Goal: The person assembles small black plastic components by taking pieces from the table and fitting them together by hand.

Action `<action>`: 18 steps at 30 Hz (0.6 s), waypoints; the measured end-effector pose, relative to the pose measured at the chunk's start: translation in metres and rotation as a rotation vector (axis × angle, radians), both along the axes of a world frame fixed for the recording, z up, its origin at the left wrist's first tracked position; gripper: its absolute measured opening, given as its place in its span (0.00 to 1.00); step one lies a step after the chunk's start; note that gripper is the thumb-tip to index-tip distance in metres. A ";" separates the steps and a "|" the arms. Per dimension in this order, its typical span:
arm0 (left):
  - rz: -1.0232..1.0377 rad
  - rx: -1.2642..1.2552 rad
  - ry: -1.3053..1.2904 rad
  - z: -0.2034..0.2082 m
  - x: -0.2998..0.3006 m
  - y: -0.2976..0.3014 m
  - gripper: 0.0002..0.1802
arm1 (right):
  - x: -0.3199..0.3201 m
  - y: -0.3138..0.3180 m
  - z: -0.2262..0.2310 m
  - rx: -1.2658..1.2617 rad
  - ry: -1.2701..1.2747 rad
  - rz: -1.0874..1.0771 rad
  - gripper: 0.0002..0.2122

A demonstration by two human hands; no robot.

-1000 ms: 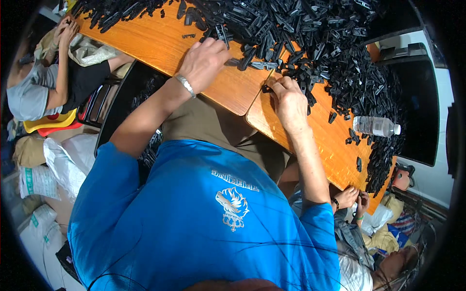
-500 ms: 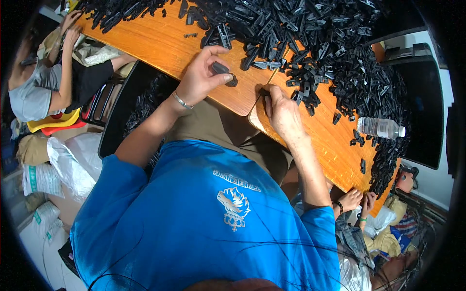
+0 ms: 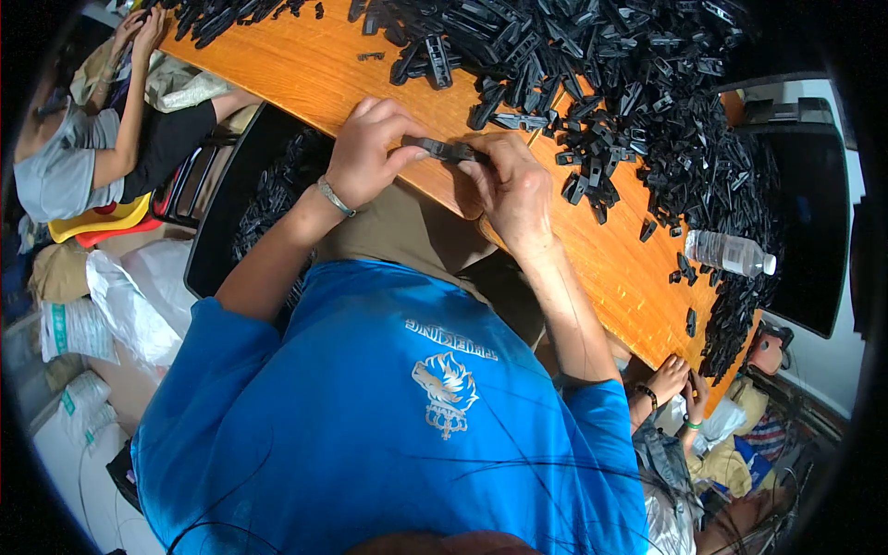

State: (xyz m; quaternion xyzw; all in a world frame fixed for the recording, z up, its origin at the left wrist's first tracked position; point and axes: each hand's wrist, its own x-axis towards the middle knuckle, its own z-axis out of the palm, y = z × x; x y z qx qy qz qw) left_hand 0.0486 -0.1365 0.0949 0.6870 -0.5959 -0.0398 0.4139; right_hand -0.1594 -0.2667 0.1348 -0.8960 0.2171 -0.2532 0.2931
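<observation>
My left hand (image 3: 372,153) and my right hand (image 3: 515,190) meet near the front edge of the wooden table (image 3: 305,65). Between them is a small, elongated black plastic part (image 3: 442,149). The left thumb and fingers pinch one end, and the right fingers close on the other. Its exact kind is too small to make out. Beyond my hands lies a large heap of black plastic parts (image 3: 573,55), with a single part (image 3: 437,62) apart from it on the wood.
A clear plastic bottle (image 3: 731,252) lies on its side at the right among the parts. A black bin (image 3: 268,185) holding more parts is by my left arm. One person sits far left; another person's hands (image 3: 671,379) are at the table's right end.
My right hand has moved left, and my two hands have come together. The black part now spans both hands instead of being held apart from the right one.
</observation>
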 end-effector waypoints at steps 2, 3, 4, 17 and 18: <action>-0.006 0.008 0.020 0.001 0.000 0.000 0.14 | 0.006 -0.001 -0.006 -0.008 0.001 0.000 0.12; -0.015 0.006 0.030 0.000 0.000 0.000 0.14 | 0.007 -0.002 -0.009 -0.018 0.000 -0.002 0.12; -0.024 0.004 0.041 -0.001 0.000 -0.001 0.13 | 0.006 -0.004 -0.011 -0.016 0.006 0.001 0.12; -0.037 -0.052 0.025 -0.005 -0.008 -0.009 0.12 | 0.003 -0.014 0.000 -0.057 0.177 0.044 0.15; -0.037 -0.041 0.024 -0.005 -0.007 -0.009 0.12 | 0.002 -0.015 -0.001 -0.062 0.204 0.019 0.15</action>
